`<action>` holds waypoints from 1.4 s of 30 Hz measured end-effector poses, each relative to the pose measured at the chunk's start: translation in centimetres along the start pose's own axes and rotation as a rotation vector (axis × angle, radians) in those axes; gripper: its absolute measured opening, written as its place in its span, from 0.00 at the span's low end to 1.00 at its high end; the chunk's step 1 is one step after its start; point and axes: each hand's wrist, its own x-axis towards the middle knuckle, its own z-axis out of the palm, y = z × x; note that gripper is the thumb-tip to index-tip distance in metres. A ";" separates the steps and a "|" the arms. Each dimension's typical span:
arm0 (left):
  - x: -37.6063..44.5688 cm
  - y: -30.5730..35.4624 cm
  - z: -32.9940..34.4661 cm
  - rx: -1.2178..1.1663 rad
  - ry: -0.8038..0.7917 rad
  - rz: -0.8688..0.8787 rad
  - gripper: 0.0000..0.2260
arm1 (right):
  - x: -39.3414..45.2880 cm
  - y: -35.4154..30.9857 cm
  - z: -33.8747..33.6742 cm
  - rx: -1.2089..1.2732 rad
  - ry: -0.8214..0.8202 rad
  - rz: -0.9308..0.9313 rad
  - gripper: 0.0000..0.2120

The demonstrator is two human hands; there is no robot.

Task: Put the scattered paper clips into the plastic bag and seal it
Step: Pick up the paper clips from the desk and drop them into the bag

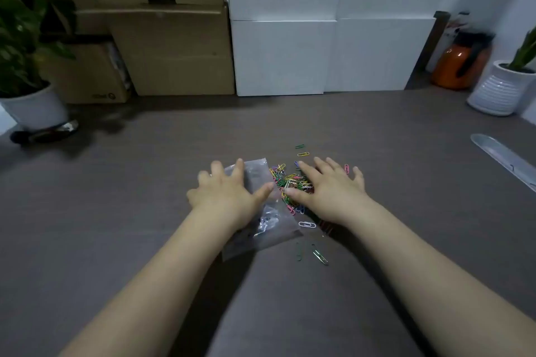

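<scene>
Clips (290, 182): a loose heap of thin wire paper clips in mixed colours — green, yellow, pink, blue, orange — lies on the table (406, 211) between the two hands, partly under the right hand's thumb and palm. A few strays lie beyond the right fingertips: one green, one yellow. A pink one shows between the right hand's outer fingers. A white clip (307, 224) sits just beside the right wrist, and several green ones lie nearer the person, between the forearms.

Bag (269, 226): clear, flat and crinkled plastic with glare on its creases; it lies under the left hand, reaching past the fingertips and back under the wrist. Its right edge touches the heap. Whether its mouth is closed cannot be told.

Left hand (224, 197): released, fingers spread and laid flat on the bag, thumb pointing toward the clips.

Right hand (327, 193): released, fingers spread and straight, palm down over the heap's right side, thumb tip among the clips.

Ruler (504, 159): clear plastic, well to the right of the right hand.
</scene>
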 end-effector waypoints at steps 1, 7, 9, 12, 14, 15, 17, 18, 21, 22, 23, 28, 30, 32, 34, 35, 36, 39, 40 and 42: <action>-0.2 0.0 0.0 0.023 -0.009 0.006 0.42 | -0.3 0.0 0.0 -0.005 -0.010 0.003 0.43; 0.1 -1.1 0.8 0.112 0.006 0.063 0.43 | -0.6 0.7 1.4 0.027 -0.010 0.009 0.40; 0.2 -2.0 0.8 0.135 0.006 0.123 0.41 | -0.5 0.7 1.6 0.034 -0.004 0.003 0.39; 0.3 -3.5 0.4 0.126 -0.039 0.271 0.36 | -0.5 0.8 1.9 0.052 0.003 -0.017 0.37; 0.5 -4.3 -0.1 0.110 -0.104 0.367 0.32 | -0.6 0.8 2.2 0.086 0.035 -0.037 0.37; 0.6 -4.7 -0.5 0.090 -0.142 0.411 0.30 | -0.6 0.8 2.4 0.102 0.055 -0.052 0.37; 0.6 -5.0 -1.3 0.031 -0.198 0.484 0.29 | -0.9 0.9 2.5 0.126 0.070 -0.069 0.36; 0.6 -5.0 -1.6 -0.010 -0.209 0.501 0.29 | -0.9 0.9 2.5 0.135 0.061 -0.071 0.35; 0.3 -4.7 -1.5 -0.196 -0.177 0.462 0.19 | -1.1 0.4 2.0 0.169 0.097 -0.083 0.32; 0.1 -4.5 -1.2 -0.235 -0.141 0.446 0.18 | -1.3 -0.1 1.6 0.186 0.166 -0.107 0.30; -0.1 -4.3 -0.8 -0.246 -0.110 0.439 0.23 | -1.5 -0.8 1.2 0.200 0.255 -0.145 0.27; -0.2 -3.2 1.2 -0.152 -0.047 0.429 0.61 | -2.6 -4.7 0.6 0.152 0.293 -0.223 0.14; 0.0 -3.1 1.3 -0.139 -0.024 0.439 0.60 | -2.7 -5.5 0.8 0.209 0.231 -0.199 0.11; -0.1 -3.0 1.2 -0.117 -0.013 0.457 0.58 | -2.9 -5.6 0.8 0.300 0.216 -0.183 0.06; -0.4 -3.0 1.0 -0.126 -0.024 0.488 0.57 | -3.0 -5.6 0.7 0.337 0.189 -0.168 0.04; -0.6 -3.0 0.8 -0.141 -0.030 0.512 0.56 | -3.1 -5.6 0.7 0.337 0.168 -0.167 0.04; -0.9 -3.0 0.7 -0.157 -0.030 0.539 0.56 | -3.1 -5.6 0.6 0.341 0.148 -0.174 0.03; -1.4 -3.1 0.3 -0.179 -0.023 0.598 0.56 | -3.6 -6.0 0.1 0.549 0.108 -0.196 0.03; -1.5 -3.1 0.2 -0.187 -0.030 0.602 0.56 | -3.8 -6.2 -0.1 0.661 0.078 -0.193 0.06; -1.9 -3.1 0.2 -0.211 -0.041 0.598 0.57 | -4.3 -6.4 -0.6 0.860 -0.029 -0.197 0.08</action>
